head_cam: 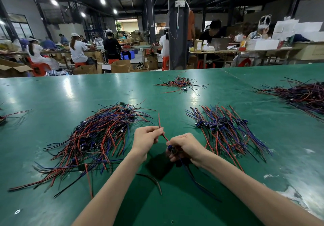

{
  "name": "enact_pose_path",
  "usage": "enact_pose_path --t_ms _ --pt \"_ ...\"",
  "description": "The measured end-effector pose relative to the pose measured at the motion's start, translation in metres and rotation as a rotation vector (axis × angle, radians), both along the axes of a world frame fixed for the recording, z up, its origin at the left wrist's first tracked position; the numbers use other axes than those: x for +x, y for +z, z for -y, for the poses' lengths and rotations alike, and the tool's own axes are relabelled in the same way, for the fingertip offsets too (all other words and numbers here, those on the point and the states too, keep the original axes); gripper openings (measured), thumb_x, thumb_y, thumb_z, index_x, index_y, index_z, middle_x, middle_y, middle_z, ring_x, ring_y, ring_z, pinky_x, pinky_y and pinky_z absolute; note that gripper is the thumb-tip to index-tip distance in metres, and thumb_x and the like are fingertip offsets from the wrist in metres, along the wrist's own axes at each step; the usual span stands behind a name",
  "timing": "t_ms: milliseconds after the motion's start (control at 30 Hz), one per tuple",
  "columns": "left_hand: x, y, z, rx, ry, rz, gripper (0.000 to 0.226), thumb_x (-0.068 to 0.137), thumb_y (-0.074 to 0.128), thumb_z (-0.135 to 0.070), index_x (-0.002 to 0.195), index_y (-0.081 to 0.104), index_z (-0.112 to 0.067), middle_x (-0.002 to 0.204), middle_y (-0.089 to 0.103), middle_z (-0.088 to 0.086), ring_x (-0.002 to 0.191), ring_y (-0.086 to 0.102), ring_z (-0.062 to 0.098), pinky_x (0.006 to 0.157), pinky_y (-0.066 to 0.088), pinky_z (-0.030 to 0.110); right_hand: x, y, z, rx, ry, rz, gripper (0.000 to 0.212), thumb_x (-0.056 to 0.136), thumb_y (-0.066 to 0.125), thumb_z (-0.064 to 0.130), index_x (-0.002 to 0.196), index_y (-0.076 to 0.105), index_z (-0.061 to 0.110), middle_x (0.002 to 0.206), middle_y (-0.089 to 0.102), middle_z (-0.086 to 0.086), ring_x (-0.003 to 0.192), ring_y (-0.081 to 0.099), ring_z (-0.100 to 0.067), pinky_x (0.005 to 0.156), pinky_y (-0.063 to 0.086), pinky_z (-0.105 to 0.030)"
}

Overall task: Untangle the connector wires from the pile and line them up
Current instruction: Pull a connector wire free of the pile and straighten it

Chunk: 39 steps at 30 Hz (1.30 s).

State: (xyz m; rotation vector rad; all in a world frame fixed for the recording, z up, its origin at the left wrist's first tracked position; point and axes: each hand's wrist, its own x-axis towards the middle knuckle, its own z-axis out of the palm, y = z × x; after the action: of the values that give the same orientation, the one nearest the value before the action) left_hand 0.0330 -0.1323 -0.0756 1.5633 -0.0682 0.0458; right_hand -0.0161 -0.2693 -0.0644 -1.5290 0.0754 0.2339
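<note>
A tangled pile of red, blue and black connector wires lies left of centre on the green table. To the right lies a more ordered bunch of wires, their small blue parts roughly in a row. Between the two, my left hand pinches a red wire that sticks up past its fingers. My right hand grips the small dark connector part at the lower end of that same wire, with blue and black leads trailing down toward me.
A small wire heap lies further back at centre, and a large dark one at the far right. A loose dark wire lies near my forearms. A few wires reach in at the left edge. People work at benches behind.
</note>
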Motion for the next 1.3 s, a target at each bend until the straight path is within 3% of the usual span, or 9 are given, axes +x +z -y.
enact_pose_path --t_ms 100,267,367,533,633,800,1033,1200,1300 --pt "0.002 -0.003 -0.001 0.062 0.048 0.033 0.018 0.083 0.069 -0.005 0.066 0.068 -0.011 0.064 0.063 0.003 0.051 0.047 0.007 0.051 0.041 0.016 -0.001 0.0 -0.001 -0.005 0.011 -0.003 0.023 0.085 0.057 0.0 0.062 0.06 0.0 0.054 0.061 -0.013 0.039 0.053 -0.019 0.042 0.049 -0.023" --pt "0.006 -0.006 0.002 0.398 0.16 0.239 0.01 0.079 0.074 -0.014 0.071 0.068 -0.017 0.061 0.061 -0.01 0.055 0.053 -0.001 0.062 0.046 0.019 0.0 0.001 0.0 -0.027 -0.025 0.003 0.024 0.085 0.058 -0.001 0.06 0.058 0.0 0.051 0.057 -0.012 0.037 0.052 -0.018 0.04 0.05 -0.024" --pt "0.009 -0.004 0.002 0.219 0.187 0.169 0.009 0.079 0.074 -0.01 0.074 0.068 -0.014 0.064 0.063 -0.004 0.059 0.055 0.007 0.065 0.05 0.025 -0.002 0.002 0.0 -0.001 -0.009 -0.004 0.024 0.085 0.057 -0.001 0.061 0.059 -0.001 0.054 0.06 -0.015 0.038 0.053 -0.018 0.04 0.049 -0.022" --pt "0.016 -0.002 -0.008 -0.191 0.202 -0.102 0.011 0.078 0.074 -0.004 0.071 0.066 -0.008 0.052 0.054 -0.006 0.052 0.044 0.009 0.047 0.045 0.014 -0.004 0.003 -0.002 0.039 0.043 -0.018 0.022 0.086 0.056 0.0 0.064 0.057 -0.004 0.054 0.06 -0.016 0.039 0.053 -0.019 0.042 0.047 -0.021" --pt "0.017 -0.004 -0.011 -0.15 0.184 -0.101 0.012 0.078 0.075 -0.005 0.071 0.065 -0.008 0.057 0.055 -0.003 0.054 0.046 0.01 0.048 0.044 0.014 -0.004 0.003 -0.002 0.015 0.053 -0.008 0.023 0.087 0.056 0.0 0.064 0.058 -0.003 0.054 0.061 -0.015 0.039 0.053 -0.018 0.042 0.047 -0.021" --pt "0.016 -0.009 -0.011 0.318 0.235 0.183 0.011 0.076 0.076 -0.01 0.072 0.066 -0.013 0.065 0.062 -0.004 0.059 0.055 0.007 0.064 0.05 0.022 -0.005 0.002 -0.001 -0.021 0.056 0.004 0.028 0.086 0.057 0.001 0.059 0.059 -0.001 0.055 0.061 -0.015 0.041 0.053 -0.02 0.043 0.047 -0.021" --pt "0.025 -0.006 -0.025 -0.071 0.304 0.001 0.011 0.079 0.074 -0.006 0.072 0.067 -0.01 0.07 0.061 0.001 0.061 0.053 0.01 0.051 0.047 0.014 -0.007 0.003 0.0 -0.042 0.091 -0.007 0.028 0.087 0.057 0.003 0.059 0.059 0.001 0.057 0.061 -0.015 0.04 0.052 -0.019 0.042 0.045 -0.02" --pt "0.022 -0.011 -0.026 0.442 0.329 0.342 0.013 0.08 0.073 -0.012 0.072 0.064 -0.015 0.066 0.061 -0.008 0.061 0.056 0.001 0.06 0.041 0.005 -0.009 0.004 0.0 -0.094 0.111 -0.019 0.028 0.087 0.058 0.006 0.06 0.059 0.003 0.059 0.061 -0.015 0.04 0.052 -0.018 0.041 0.041 -0.017" --pt "0.024 -0.007 -0.027 0.398 0.376 0.325 0.012 0.081 0.074 -0.018 0.074 0.065 -0.016 0.067 0.063 -0.008 0.063 0.058 0.008 0.065 0.045 0.014 -0.01 0.005 0.002 -0.083 0.113 -0.032 0.028 0.087 0.058 0.007 0.059 0.059 0.005 0.061 0.062 -0.015 0.042 0.051 -0.019 0.042 0.041 -0.018"
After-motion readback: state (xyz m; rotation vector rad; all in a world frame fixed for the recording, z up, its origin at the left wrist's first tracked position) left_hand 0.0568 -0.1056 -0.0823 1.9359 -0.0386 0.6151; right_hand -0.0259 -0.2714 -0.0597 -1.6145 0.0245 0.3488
